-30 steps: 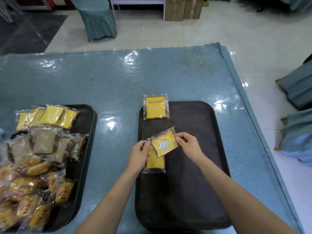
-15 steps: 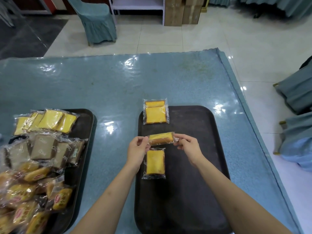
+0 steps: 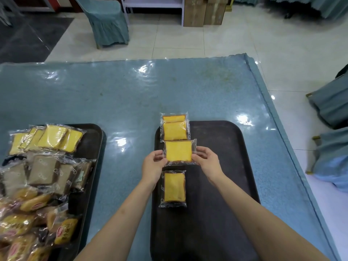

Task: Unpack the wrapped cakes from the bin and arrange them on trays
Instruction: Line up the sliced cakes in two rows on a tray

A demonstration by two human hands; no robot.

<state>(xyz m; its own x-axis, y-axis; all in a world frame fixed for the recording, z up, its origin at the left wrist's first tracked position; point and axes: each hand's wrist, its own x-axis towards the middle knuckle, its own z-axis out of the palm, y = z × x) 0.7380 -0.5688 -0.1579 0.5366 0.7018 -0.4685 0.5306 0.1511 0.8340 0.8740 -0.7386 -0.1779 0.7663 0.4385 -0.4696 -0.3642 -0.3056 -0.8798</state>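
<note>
The left hand point(image 3: 153, 166) and right hand point(image 3: 206, 162) pinch the side edges of a wrapped yellow cake point(image 3: 178, 151), flat above the dark tray point(image 3: 216, 176), between two cakes already there. The tray sits on a glossy blue table point(image 3: 113, 95) over pale tiles. Half a second ago the cake showed edge-on. The left-hand pile point(image 3: 33, 176) is cut off.

wrappers point(image 3: 178, 152): clear glossy plastic | tray point(image 3: 222, 166): matt dark | table cover point(image 3: 113, 98): glossy plastic

Head view, forward-down, close over table point(image 3: 116, 95)
</note>
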